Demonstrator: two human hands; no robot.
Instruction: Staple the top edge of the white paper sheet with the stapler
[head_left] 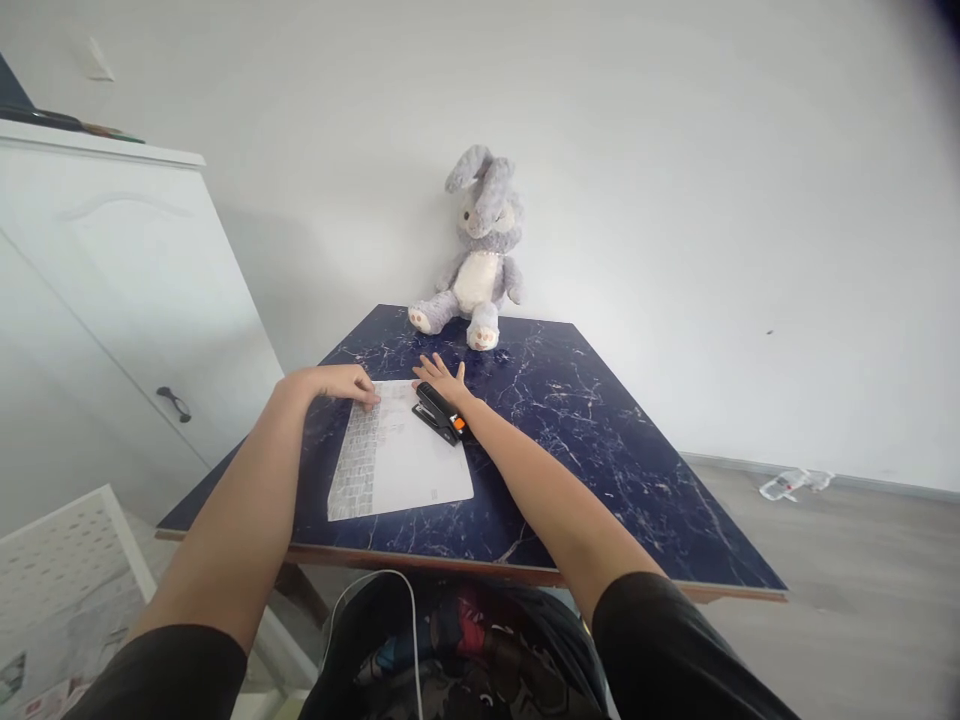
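Note:
A white sheet of paper (pixel 409 462) with a grey brick-like pattern down its left side lies on the dark blue marbled table (pixel 570 430). My left hand (pixel 354 384) is at the sheet's upper left corner, fingers bent together on its edge. Over the upper right edge, my right hand (pixel 444 380) lies flat with its fingers spread. A black stapler (pixel 439 412) with an orange mark rests at an angle on the right part of the sheet, beside my right hand and wrist.
A grey plush rabbit (pixel 480 260) sits at the table's back edge against the wall. A white cabinet (pixel 120 270) stands at the left. A white cable (pixel 414 630) hangs over my lap. Clear plastic packaging (pixel 795 484) lies on the floor at the right.

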